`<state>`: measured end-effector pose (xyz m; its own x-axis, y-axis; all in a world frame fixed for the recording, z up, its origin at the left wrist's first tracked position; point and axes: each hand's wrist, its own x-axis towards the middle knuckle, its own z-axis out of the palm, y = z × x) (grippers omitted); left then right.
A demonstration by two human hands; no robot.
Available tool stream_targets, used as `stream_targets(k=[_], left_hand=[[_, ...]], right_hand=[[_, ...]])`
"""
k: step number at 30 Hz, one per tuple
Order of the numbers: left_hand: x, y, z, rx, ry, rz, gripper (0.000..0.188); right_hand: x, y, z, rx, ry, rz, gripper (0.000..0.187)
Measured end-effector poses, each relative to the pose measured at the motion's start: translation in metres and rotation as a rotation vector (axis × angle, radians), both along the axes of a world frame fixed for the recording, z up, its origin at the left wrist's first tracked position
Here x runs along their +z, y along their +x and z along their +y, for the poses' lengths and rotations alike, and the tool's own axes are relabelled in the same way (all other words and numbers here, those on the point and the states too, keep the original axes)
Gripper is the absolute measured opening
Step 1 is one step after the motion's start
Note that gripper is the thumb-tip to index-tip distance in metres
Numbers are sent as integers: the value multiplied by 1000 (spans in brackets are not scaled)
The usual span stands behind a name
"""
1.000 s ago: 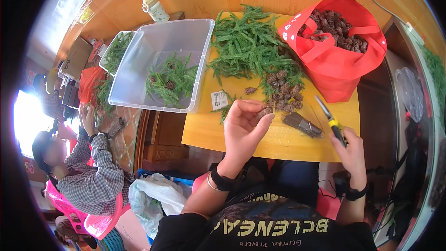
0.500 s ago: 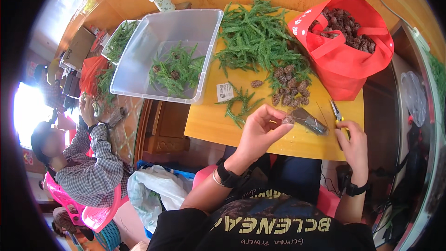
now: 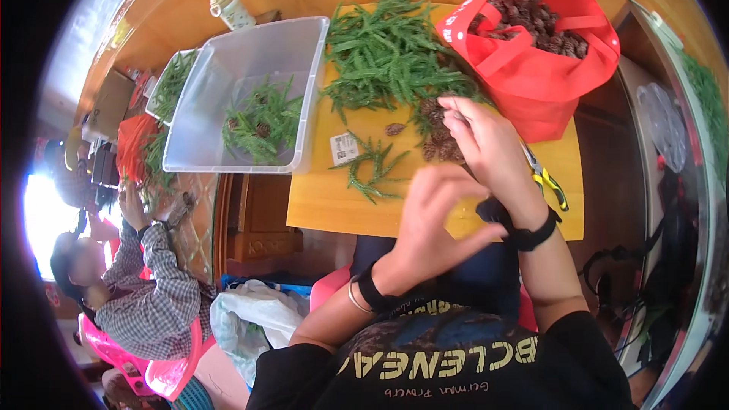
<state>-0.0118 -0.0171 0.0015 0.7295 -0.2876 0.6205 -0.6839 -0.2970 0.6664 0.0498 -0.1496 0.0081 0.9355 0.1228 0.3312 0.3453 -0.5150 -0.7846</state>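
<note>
My left hand [image 3: 440, 220], slightly blurred, hovers over the front of the yellow tabletop [image 3: 334, 209], fingers curved and thumb apart, with nothing visible between them. My right hand [image 3: 490, 144] reaches across in front of it, fingers stretched out at the pine cones [image 3: 440, 144]; its fingertips are by a cone at the pile's far end. Pliers with yellow and black handles [image 3: 548, 181] lie right of my right wrist. Left of the pile are a single pine cone [image 3: 395, 129] and a small ring of green sprigs [image 3: 372, 171]. A dark bundle [image 3: 493, 212] is partly hidden behind my right wrist.
Green artificial branches [image 3: 391, 53] are heaped at the back. A red bag [image 3: 531, 99] full of cones stands at the right. The clear plastic bin [image 3: 307, 106] on the left holds sprigs with cones. A person in a checked shirt [image 3: 156, 304] works at far left.
My right hand has let go of the pliers and moved left and away to the pine cones. The cone in my left hand no longer shows; that hand's fingers have spread. The view has shifted slightly.
</note>
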Motion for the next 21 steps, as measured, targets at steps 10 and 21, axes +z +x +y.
stream_targets(k=[10, 21], left_hand=[[-12, -9, -26, 14, 184, -96, 43], [-22, -2, -31, 39, 160, -113, 38]], right_hand=[[21, 21, 10, -257, -395, -234, 19], [23, 28, 10, -237, -185, -251, 20]])
